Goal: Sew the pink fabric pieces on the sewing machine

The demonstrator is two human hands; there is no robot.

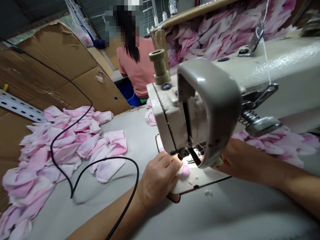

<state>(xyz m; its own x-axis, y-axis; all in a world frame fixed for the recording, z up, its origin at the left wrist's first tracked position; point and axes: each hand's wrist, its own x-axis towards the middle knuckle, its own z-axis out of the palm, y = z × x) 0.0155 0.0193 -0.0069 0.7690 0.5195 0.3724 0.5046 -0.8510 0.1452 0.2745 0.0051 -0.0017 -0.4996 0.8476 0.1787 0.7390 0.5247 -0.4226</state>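
A sewing machine (165, 116) stands in front of me, its lamp lighting the needle area. My left hand (161, 176) is closed just left of the needle, fingers pinched on a small pink fabric piece (185, 169) that lies on the machine's bed plate (212, 181). To the right of the needle, my right hand (231, 155) rests close to the machine head. Its fingers are hidden behind the grey thread lever guard (220, 110), so what they touch does not show. White thread (266, 60) runs down to the tension spring on the machine.
Pink and white fabric pieces (72, 140) lie heaped on the left of the table (100, 206); more fabric (277, 143) sits behind the machine. A black cable (52, 146) loops across the left. Cardboard (67, 63) walls the back, where a person (140, 63) sits.
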